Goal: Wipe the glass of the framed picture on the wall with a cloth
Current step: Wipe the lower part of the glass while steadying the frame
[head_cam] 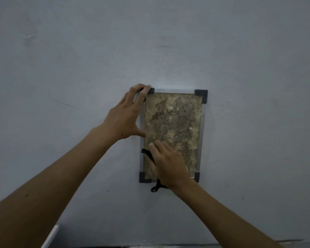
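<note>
Item: two bare forearms, one from each lower corner, are seen nearest the camera, both raised toward the wall [240, 59].

Item: one right hand [168, 162], laid palm-down over the lower left part of the glass. One dark cloth [148, 153] is held beneath it; only a black edge by the fingertips and a black tail below the wrist are visible. The grip is closed over the cloth, fingers pressed toward the glass.

Item: one left hand [126, 113], set against the left side of the frame. Its fingers are curled over the upper left corner piece and its thumb is placed on the left rail; the grip is spread wide along that edge.

Item: one framed picture [175, 122], upright rectangle, hung flat on the wall at centre. A mottled tan, brown and grey textured sheet is shown behind the glass. Thin pale metal rails are counted on four sides, with four dark corner pieces, the upper left one partly covered by fingers.

Item: one wall, plain grey-blue, faintly scuffed. One pale strip is seen at the lower left edge; its nature cannot be told.
</note>
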The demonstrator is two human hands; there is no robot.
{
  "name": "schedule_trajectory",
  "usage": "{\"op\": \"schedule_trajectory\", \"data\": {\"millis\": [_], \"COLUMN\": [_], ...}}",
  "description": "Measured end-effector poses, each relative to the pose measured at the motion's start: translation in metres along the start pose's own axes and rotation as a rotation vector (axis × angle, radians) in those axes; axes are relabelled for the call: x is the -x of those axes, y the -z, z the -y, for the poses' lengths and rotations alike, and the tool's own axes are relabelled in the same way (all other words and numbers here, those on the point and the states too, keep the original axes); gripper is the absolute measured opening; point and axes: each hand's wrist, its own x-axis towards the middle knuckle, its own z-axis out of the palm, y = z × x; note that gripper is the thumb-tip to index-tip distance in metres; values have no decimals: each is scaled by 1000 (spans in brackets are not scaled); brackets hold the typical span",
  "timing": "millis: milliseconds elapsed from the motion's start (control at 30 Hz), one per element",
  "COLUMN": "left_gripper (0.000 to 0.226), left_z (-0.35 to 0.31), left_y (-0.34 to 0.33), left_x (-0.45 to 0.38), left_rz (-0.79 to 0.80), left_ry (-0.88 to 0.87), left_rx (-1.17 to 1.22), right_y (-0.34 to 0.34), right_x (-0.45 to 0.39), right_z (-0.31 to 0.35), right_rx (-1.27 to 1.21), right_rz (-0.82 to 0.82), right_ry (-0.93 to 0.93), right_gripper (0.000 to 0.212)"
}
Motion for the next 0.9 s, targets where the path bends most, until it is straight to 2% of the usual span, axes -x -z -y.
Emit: {"op": "schedule_trajectory", "data": {"millis": [133,233,300,433,600,767,900], "left_gripper": [149,149,150,151,153,151,142], "left_z": [-1,0,2,4,0,4,6], "left_y": [0,-1,-2,-3,-5,-11,-17], "left_x": [0,-1,-1,-1,7,31,45], "left_rz": [5,5,6,-3,12,96,115], "left_ry": [-20,-26,-32,-45,-34,-39,-35], "left_rx": [3,12,16,33,91,51,3], "right_y": [-15,-7,2,16,4,1,-17], "right_x": [35,38,29,18,54,46,63], "right_z": [4,-8,-17,-28,-16,-13,6], "right_rx": [25,26,32,41,80,28,23], "right_rz": [188,228,186,74,285,113,196], "right_ry": [183,229,187,-26,239,15,54], "right_gripper": [8,11,14,14,17,13,10]}}
